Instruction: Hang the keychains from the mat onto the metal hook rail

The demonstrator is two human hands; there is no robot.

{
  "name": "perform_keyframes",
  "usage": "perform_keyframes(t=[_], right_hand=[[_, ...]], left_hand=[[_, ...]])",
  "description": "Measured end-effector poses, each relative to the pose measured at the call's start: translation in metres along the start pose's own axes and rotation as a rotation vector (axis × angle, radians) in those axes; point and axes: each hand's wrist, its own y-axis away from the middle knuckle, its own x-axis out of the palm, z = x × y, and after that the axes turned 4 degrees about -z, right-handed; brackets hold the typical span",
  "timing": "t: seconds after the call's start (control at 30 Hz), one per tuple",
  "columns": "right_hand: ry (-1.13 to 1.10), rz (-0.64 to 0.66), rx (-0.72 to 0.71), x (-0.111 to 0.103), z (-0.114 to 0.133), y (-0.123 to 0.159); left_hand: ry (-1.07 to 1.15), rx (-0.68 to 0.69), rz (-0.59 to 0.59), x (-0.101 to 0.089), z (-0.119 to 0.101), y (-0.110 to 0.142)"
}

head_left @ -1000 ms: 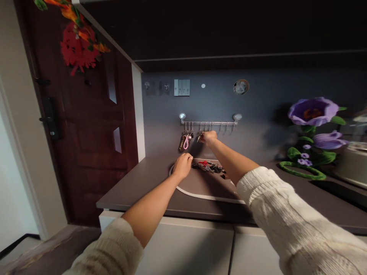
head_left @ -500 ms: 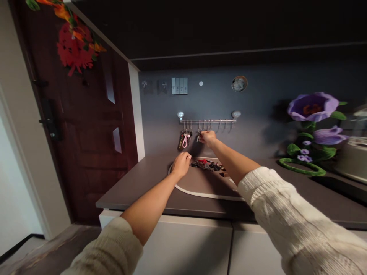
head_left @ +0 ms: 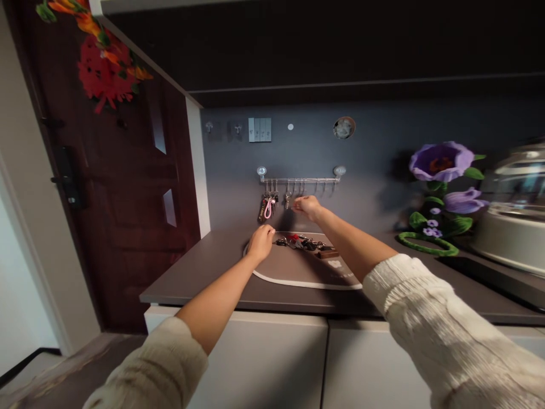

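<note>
My right hand [head_left: 307, 207] is raised in front of the wall, its fingers closed in a pinch; what they hold, if anything, is too small to make out. Just left of its fingertips, a small bunch of keys [head_left: 287, 200] hangs from a hook on the clear rail [head_left: 300, 180]. More keys with a pink strap [head_left: 268, 208] and a dark tag hang further left on that rail. Low over the left edge of the mat [head_left: 298, 272] is my left hand [head_left: 260, 242], fingers curled and their inside hidden. A pile of keys [head_left: 304, 243] lies on the mat beside it.
A brown block-like item [head_left: 327, 254] lies at the right of the pile. Purple fabric flowers [head_left: 443, 162] and a white appliance [head_left: 511, 227] stand to the right. A dark shelf [head_left: 323, 45] overhangs the counter [head_left: 191, 278]. The door [head_left: 119, 227] is at the left.
My right hand has come slightly away from the hanging keys, which now show more fully on their hook. My left hand stays low by the mat. The view has shifted a little.
</note>
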Motion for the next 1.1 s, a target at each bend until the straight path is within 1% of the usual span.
perform_keyframes(t=[0.23, 0.37, 0.47, 0.57, 0.73, 0.8, 0.97, 1.1], right_hand=[[0.029, 0.100, -0.022, -0.020, 0.003, 0.029], [0.055, 0.155, -0.031, -0.031, -0.006, 0.043], [0.115, 0.172, -0.079, -0.041, -0.017, 0.050], [0.228, 0.177, -0.160, -0.050, -0.030, 0.054], [0.489, 0.187, -0.329, -0.065, -0.050, 0.056], [0.573, 0.185, -0.371, -0.069, -0.056, 0.057], [0.755, 0.185, -0.434, -0.075, -0.061, 0.056], [0.831, 0.193, -0.493, -0.072, -0.061, 0.055]], left_hand=[[0.036, -0.054, 0.004, 0.001, -0.007, 0.003], [0.062, -0.073, 0.012, 0.001, -0.018, 0.003], [0.086, -0.070, 0.020, 0.004, -0.028, 0.003], [0.108, -0.068, 0.028, 0.011, -0.038, 0.002], [0.102, -0.097, 0.043, 0.023, -0.050, 0.000], [0.092, -0.105, 0.042, 0.028, -0.054, 0.000], [0.044, -0.048, 0.068, 0.035, -0.053, 0.002], [0.014, -0.001, 0.101, 0.035, -0.049, 0.001]])
